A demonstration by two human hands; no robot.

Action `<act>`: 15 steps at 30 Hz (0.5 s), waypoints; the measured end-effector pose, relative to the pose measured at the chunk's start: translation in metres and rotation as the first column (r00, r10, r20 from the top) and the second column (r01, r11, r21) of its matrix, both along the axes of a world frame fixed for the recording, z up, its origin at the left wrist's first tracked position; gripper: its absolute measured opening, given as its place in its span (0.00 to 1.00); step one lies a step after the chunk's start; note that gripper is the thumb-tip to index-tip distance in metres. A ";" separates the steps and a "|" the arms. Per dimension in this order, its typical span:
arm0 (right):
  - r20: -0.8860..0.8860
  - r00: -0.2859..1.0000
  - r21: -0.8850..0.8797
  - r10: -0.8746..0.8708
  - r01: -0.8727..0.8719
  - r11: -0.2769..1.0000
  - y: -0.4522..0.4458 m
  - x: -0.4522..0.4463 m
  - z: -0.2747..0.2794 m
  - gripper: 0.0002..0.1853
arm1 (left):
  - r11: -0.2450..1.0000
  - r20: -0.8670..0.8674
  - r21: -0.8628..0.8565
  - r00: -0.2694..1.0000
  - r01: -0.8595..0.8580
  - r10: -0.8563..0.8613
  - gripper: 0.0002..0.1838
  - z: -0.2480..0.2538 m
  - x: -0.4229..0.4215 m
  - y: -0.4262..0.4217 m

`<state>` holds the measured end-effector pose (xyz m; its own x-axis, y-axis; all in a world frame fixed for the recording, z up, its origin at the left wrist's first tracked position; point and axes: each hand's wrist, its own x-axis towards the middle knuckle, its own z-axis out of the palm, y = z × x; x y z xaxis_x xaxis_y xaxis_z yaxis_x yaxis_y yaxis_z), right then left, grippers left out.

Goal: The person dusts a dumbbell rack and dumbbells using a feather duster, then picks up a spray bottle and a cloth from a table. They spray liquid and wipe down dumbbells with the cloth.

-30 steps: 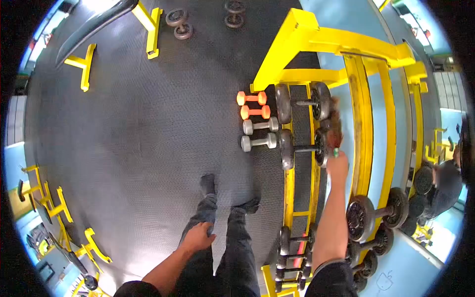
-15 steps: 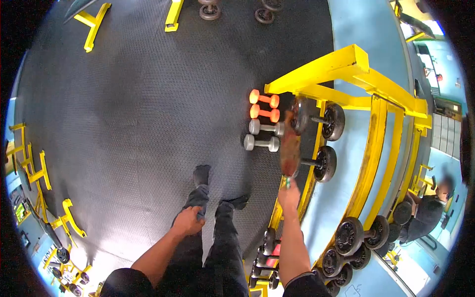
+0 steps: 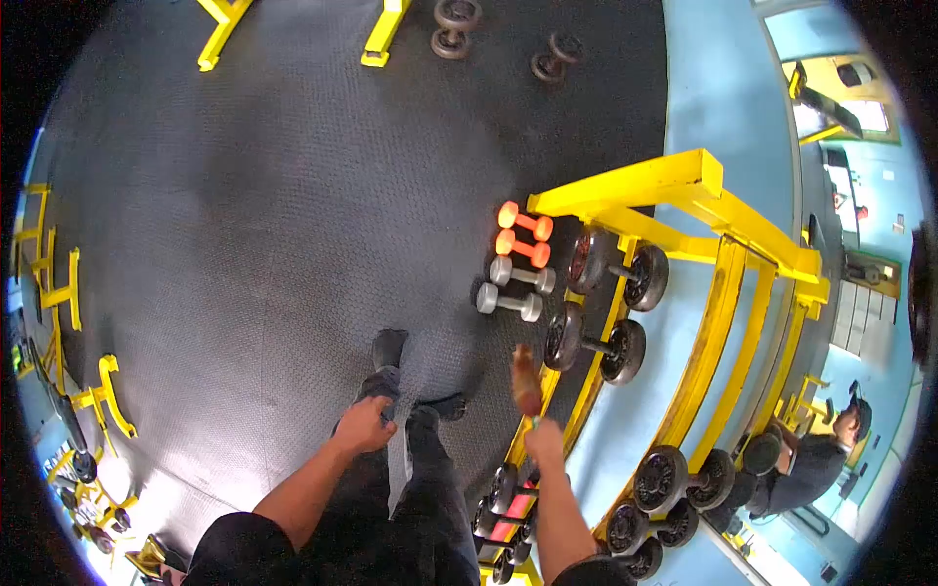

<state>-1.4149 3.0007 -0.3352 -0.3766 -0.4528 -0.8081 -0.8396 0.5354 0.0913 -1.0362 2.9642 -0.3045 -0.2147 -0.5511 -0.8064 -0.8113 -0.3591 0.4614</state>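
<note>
My right hand (image 3: 545,444) grips the handle end of a brown duster (image 3: 527,381), slightly blurred, with a bit of green by my fingers. The duster points away from me, beside the yellow rack's lower rail and apart from the nearest black dumbbell (image 3: 596,347). Another black dumbbell (image 3: 619,272) rests farther along the same rail. On the floor left of the rack lie two grey dumbbells (image 3: 510,302) and two orange dumbbells (image 3: 525,248). My left hand (image 3: 365,426) hangs over my leg with its fingers curled; whatever may be in them blends with the dark trousers.
The yellow rack (image 3: 645,186) runs along the right, with more black dumbbells (image 3: 674,481) on its upper rail. Two dumbbells (image 3: 452,29) lie on the black mat ahead. Yellow equipment frames (image 3: 73,288) stand at left. A mirror on the right reflects a person (image 3: 816,469).
My right hand and the duster have come back toward me and left, away from the black dumbbells. My view has shifted slightly. The left hand stays over my leg.
</note>
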 end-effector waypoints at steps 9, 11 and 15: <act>0.392 0.919 -0.067 -0.036 0.067 0.996 0.034 0.091 0.117 0.32 | 0.973 -0.042 -0.075 0.976 -0.217 0.214 0.36 0.048 -0.024 0.035; 0.385 0.903 -0.166 0.191 -0.136 0.977 0.018 0.104 0.159 0.36 | 0.898 -0.041 -0.063 0.900 -0.436 0.434 0.38 0.073 -0.035 0.033; 0.481 0.784 -0.422 0.392 -0.185 0.888 -0.026 0.121 0.254 0.32 | 0.428 -0.145 0.417 0.406 -0.802 0.902 0.42 0.120 -0.034 0.013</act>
